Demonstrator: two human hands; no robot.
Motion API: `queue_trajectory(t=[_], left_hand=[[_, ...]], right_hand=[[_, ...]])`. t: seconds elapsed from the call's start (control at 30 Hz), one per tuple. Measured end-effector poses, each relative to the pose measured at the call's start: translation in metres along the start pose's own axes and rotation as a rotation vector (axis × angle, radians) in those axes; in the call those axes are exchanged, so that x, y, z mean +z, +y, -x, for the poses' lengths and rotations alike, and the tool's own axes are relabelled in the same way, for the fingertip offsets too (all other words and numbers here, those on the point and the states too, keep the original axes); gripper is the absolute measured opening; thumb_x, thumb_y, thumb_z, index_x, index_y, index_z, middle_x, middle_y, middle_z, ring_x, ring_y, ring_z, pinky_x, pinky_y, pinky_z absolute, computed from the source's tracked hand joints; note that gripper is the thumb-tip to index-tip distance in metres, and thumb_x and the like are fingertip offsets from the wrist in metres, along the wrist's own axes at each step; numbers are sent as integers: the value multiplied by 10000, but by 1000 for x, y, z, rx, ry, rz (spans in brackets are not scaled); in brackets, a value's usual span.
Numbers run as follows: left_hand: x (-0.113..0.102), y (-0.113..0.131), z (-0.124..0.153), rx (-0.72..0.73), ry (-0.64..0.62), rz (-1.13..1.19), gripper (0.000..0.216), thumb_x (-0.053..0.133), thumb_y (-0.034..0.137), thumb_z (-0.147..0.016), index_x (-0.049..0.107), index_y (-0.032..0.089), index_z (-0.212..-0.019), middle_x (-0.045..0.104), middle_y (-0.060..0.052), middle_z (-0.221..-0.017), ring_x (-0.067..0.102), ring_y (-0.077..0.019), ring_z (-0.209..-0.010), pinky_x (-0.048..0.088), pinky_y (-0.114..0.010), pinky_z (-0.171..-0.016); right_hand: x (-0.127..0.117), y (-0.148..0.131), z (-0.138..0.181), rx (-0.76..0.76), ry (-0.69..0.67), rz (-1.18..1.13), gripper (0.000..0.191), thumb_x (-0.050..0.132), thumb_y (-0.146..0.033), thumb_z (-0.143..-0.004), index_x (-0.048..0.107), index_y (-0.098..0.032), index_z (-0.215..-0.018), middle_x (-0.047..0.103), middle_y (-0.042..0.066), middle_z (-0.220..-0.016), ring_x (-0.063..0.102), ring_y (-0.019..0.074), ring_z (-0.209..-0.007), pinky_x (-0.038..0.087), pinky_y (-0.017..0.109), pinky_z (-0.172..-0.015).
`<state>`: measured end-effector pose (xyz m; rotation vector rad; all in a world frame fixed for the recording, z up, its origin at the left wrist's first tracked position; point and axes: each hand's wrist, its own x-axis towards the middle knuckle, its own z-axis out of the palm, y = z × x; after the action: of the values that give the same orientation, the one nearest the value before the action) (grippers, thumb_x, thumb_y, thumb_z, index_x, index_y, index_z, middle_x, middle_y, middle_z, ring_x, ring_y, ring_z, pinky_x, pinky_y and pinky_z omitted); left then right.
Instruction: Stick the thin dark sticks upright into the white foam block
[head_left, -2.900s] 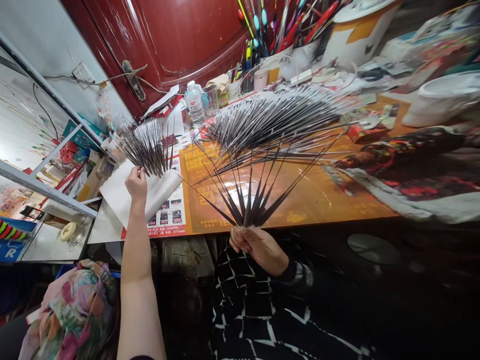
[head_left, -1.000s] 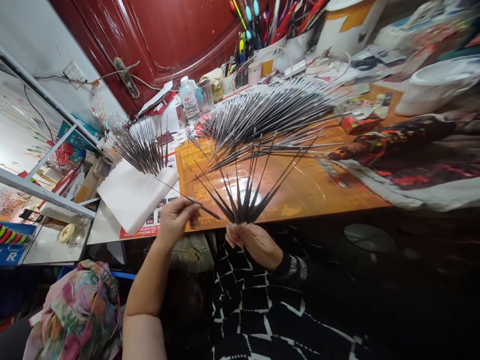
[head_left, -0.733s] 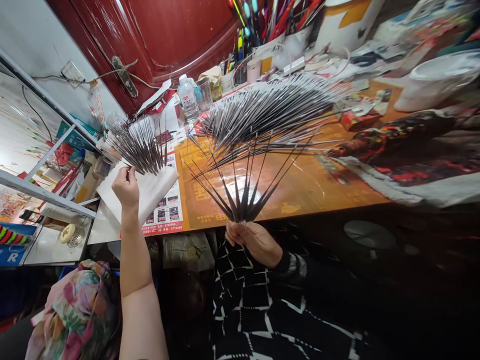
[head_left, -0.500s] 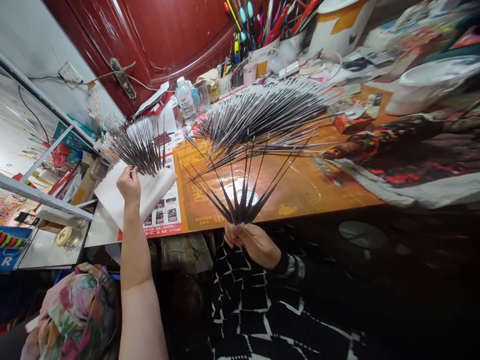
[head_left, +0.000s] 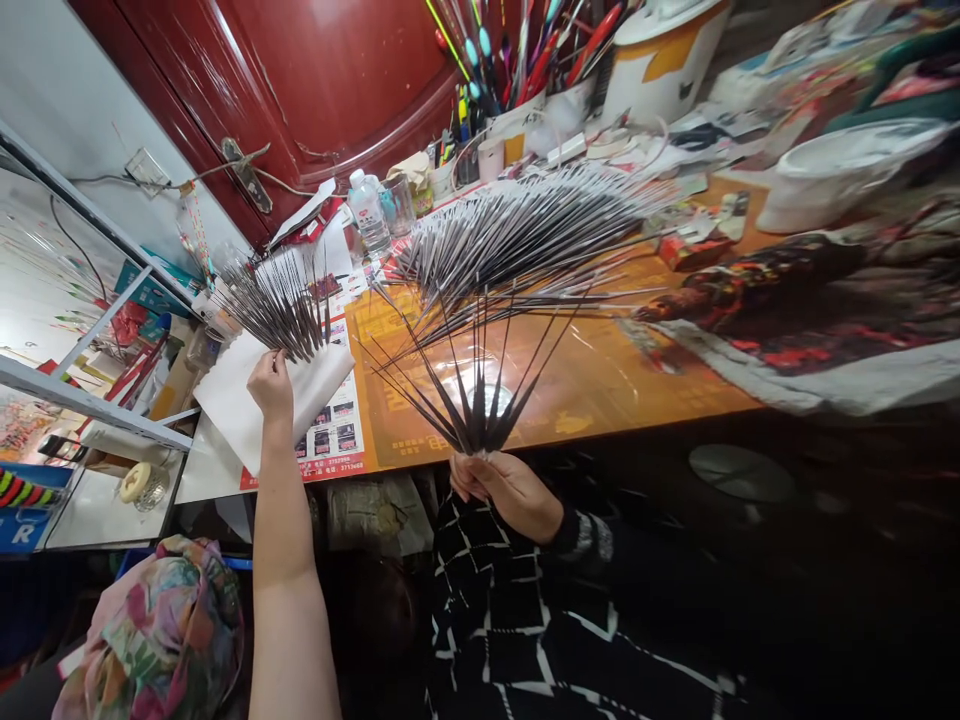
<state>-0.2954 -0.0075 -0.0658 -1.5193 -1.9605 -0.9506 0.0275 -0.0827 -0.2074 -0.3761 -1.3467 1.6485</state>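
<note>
1. Slender dark-tipped sticks [head_left: 469, 415] spread in a narrow fan from the right hand [head_left: 506, 492], held up just above the front edge of the bench. The right fingers are closed around the gathered lower ends, gripping the bundle firmly enough to hold it upright.
2. A second fan of similar sticks [head_left: 277, 310] stands over the white foam block [head_left: 319, 385]. The left hand [head_left: 270, 388] is at its lower edge, with fingers bunched against the sticks. Whether they pinch one stick or only touch cannot be told.
3. A much larger spread of sticks [head_left: 525, 235] lies across the orange printed bench mat [head_left: 600, 395], its nearest points just beyond the tips of the raised fan.
4. Risks: the raised tips could catch the large spread if the right hand swings forward, disturbing both sets. Sticks this thin could also slip from the bundle if the grip loosens, and a sideways tug by the left hand could bend or snap one or shift the foam block.
5. Around these, a clear water bottle [head_left: 367, 212] and pots of colourful sticks [head_left: 510, 85] crowd the back of the bench before the red door [head_left: 300, 80], and a floral cloth bundle [head_left: 154, 640] sits below the front edge.
</note>
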Motion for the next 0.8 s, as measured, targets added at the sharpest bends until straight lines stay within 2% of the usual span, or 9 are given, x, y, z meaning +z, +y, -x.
queue_trajectory(t=[0.2,0.27,0.3,0.33,0.43,0.5,0.53,0.67,0.8], left_hand=[[-16,18,7,-49,31,-32,239,558,328,-937,719,163,-875,745,-110,-872,668,-190,-789,443,-272,-713],[-24,36,21,-74,7,96,244,568,335,-928,718,167,-833,736,-97,-833,662,-181,-764,458,-273,-699],[-28,47,31,-84,-43,209,244,575,344,-923,720,170,-832,729,-86,-814,657,-171,-741,468,-271,-681],[-33,60,42,-89,-148,362,242,589,367,-913,725,177,-846,717,-68,-781,646,-156,-694,475,-263,-646],[-49,97,77,-146,-645,871,292,635,443,-879,730,204,-1018,688,-24,-728,608,-122,-552,470,-241,-496],[-58,116,94,-169,-828,1087,341,676,451,-853,714,215,-1096,691,-21,-730,624,-121,-552,505,-242,-493],[-60,122,100,-182,-862,1152,349,689,448,-846,711,216,-1106,692,-22,-724,634,-123,-557,527,-246,-507],[-60,135,112,-274,-811,1255,305,715,465,-823,727,187,-949,679,-34,-686,644,-129,-545,545,-245,-483],[-61,130,108,-317,-750,1249,288,736,460,-802,694,176,-836,657,-17,-659,604,-114,-484,480,-220,-398]], right_hand=[[-4,9,2,9,0,38,549,392,-593,-997,385,-175,-640,353,-2,-580,416,125,-535,367,295,-537],[-5,11,2,26,-5,56,558,395,-608,-990,390,-174,-639,382,8,-583,405,124,-536,359,295,-533],[-6,11,3,33,-6,69,566,398,-619,-984,391,-172,-636,395,14,-586,404,124,-540,358,294,-534],[-6,11,3,39,-6,84,574,402,-629,-979,394,-170,-633,402,17,-589,407,124,-545,359,293,-537],[-7,8,3,53,-13,121,591,399,-648,-971,408,-164,-633,407,19,-588,411,122,-553,359,289,-550],[-7,6,3,59,-24,139,594,389,-654,-972,421,-160,-643,422,22,-594,412,120,-558,353,285,-554],[-7,6,4,61,-29,148,595,385,-657,-972,428,-159,-649,436,26,-600,414,119,-561,350,282,-554],[-8,9,5,64,-32,187,598,390,-668,-964,444,-157,-658,470,36,-610,417,119,-558,339,275,-540],[-7,12,6,57,-10,173,605,389,-679,-959,430,-163,-645,457,35,-598,408,122,-552,355,277,-534]])
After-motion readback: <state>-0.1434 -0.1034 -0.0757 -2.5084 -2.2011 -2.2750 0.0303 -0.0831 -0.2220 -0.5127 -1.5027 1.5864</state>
